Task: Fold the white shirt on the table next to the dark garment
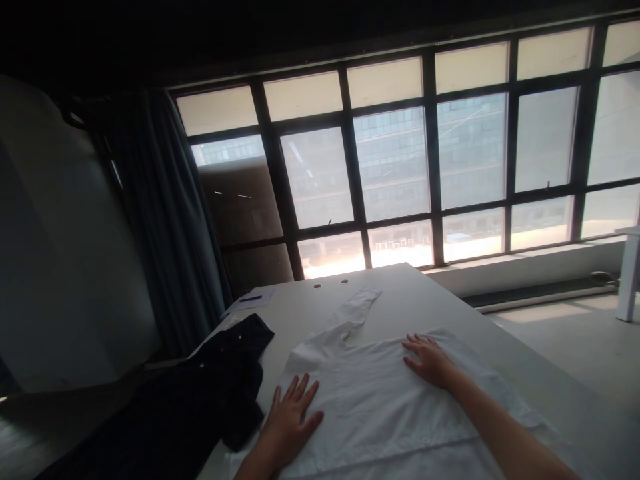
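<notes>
Open, flat left hand (pixel 293 421) and open, flat right hand (pixel 427 361) on a white shirt (pixel 370 420), spread on the table (pixel 415 293); its sleeve (pixel 357 310) pointing away, black garment (pixel 200 393) just beside, sheet of paper (pixel 250 298) beyond.

The left hand (pixel 293 417) lay palm down near the bottom of the view, open, its fingers (pixel 301 390) spread wide and pointing forward, the thumb angled toward the right hand (pixel 429 361). That hand was also palm down and open, further forward and turned inward, its fingers (pixel 416 341) slightly parted and pointing left. The bare right forearm (pixel 505 427) ran diagonally up from the lower right corner, while the lower edge of the view cut off the left wrist (pixel 255 463).
</notes>
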The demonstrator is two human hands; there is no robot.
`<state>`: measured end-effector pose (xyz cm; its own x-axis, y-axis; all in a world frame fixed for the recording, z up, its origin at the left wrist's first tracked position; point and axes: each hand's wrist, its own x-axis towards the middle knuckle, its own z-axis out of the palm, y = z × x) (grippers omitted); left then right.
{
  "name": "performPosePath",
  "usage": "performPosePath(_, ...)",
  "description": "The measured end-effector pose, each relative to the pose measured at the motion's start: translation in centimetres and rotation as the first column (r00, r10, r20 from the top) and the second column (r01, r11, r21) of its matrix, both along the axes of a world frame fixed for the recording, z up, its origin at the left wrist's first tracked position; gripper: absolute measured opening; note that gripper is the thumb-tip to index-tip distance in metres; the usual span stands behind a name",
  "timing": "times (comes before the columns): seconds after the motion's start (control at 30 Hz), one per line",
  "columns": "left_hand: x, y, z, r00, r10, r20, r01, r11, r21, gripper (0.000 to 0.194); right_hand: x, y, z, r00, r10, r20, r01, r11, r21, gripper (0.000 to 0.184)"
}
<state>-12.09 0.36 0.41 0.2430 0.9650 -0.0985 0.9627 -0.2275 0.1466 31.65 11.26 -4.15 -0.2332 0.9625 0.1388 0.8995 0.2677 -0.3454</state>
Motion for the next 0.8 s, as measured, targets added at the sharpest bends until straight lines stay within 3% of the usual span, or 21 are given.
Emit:
performPosePath(0.13, -0.2, 0.0, -0.5, 1.000, -0.004, 0.021, 0.003, 1.000, 0.026, 0.073, 0.7, -0.1, 0.3, 0.999, -0.044, -0.026, 0.045, 0.999, 0.018, 0.055)
performPosePath(0.27, -0.3, 0.1, -0.5, 1.000, 0.000, 0.022, 0.000, 1.000, 0.027, 0.073, 0.3, -0.5, 2.1, 0.998, -0.048, -0.033, 0.049, 0.999, 0.010, 0.055)
performPosePath(0.33, -0.2, 0.1, -0.4, 1.000, 0.005, 0.021, -0.005, 1.000, 0.021, 0.073, -1.6, -1.1, 3.3, 0.999, -0.026, -0.044, 0.027, 1.000, 0.016, 0.056)
performPosePath(0.43, -0.2, 0.1, -0.3, 1.000, 0.007, 0.024, -0.008, 1.000, 0.016, 0.072, -7.0, -3.7, 4.4, 0.995, 0.067, -0.072, -0.064, 0.997, 0.044, 0.059)
performPosePath(0.53, -0.2, 0.1, -0.3, 1.000, 0.007, 0.030, -0.008, 1.000, 0.016, 0.072, -12.9, -8.0, 4.3, 0.959, 0.255, -0.124, -0.261, 0.965, -0.036, 0.055)
performPosePath(0.63, -0.2, 0.1, -0.3, 0.999, 0.011, 0.031, -0.011, 1.000, 0.017, 0.071, -16.3, -11.6, 3.4, 0.940, 0.322, -0.114, -0.334, 0.936, -0.110, 0.061)
performPosePath(0.7, -0.2, 0.0, -0.2, 1.000, 0.015, 0.026, -0.016, 1.000, 0.014, 0.071, -16.5, -12.6, 2.9, 0.924, 0.371, -0.096, -0.380, 0.919, -0.109, 0.067)
performPosePath(0.8, -0.3, -0.1, 0.0, 1.000, 0.018, 0.022, -0.018, 1.000, 0.008, 0.072, -14.7, -12.0, 2.3, 0.917, 0.392, -0.072, -0.398, 0.910, -0.116, 0.070)
